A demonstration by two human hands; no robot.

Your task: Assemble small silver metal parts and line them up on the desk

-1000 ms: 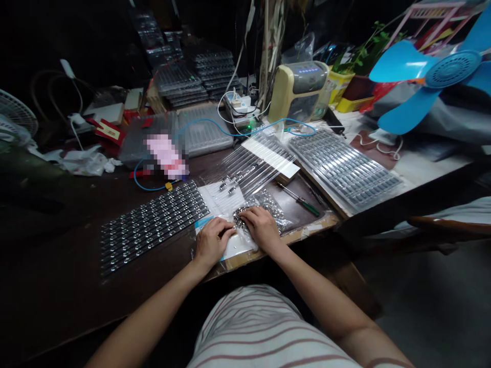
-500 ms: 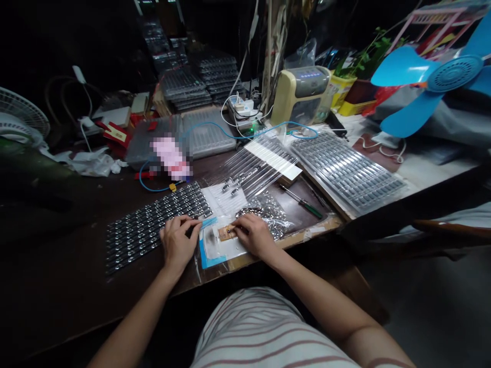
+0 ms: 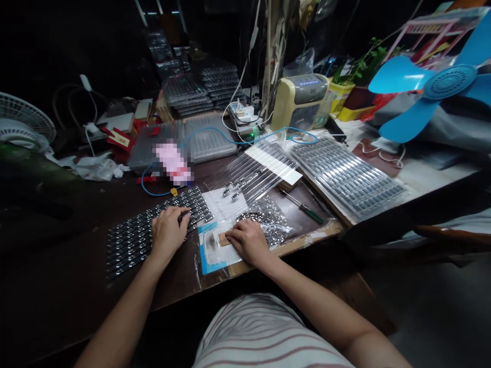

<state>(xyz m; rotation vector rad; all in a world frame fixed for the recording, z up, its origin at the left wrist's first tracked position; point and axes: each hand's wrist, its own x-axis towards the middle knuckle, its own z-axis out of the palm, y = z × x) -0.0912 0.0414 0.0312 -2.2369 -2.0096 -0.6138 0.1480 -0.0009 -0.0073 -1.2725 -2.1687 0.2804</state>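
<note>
The worktop (image 3: 176, 276) took up most of my view, a blue fan (image 3: 448, 82) beyond its right part. A flat clear tray (image 3: 349, 176) of ribbed rows lay at the right, probably set aside there to leave the near edge free. Left of centre, I saw dark pieces (image 3: 132, 243) in close, even rows, likely ranked so that any one could be found by touch. Clear tubes (image 3: 264, 186) lay side by side beyond the work area, a white strip (image 3: 273, 163) across them, perhaps to stop them rolling.

Just in front of the person, the blue-edged sheet (image 3: 228, 255) seemed to serve as a working pad. The left hand (image 3: 169, 230) was over the right part of the rows, thumb and fingers partly curled with a narrow gap between; I couldn't tell from here whether a piece was pinched there. The right hand (image 3: 249, 243) sat over the sheet, its fingertips bunched close together at a wooden block (image 3: 223, 239), perhaps to steady it; whether they gripped anything small was hidden from me.

A screwdriver (image 3: 301, 206) lay farther right, and tiny metal bits (image 3: 276, 220) were heaped just beside the right hand, presumably for a short reach.
</note>
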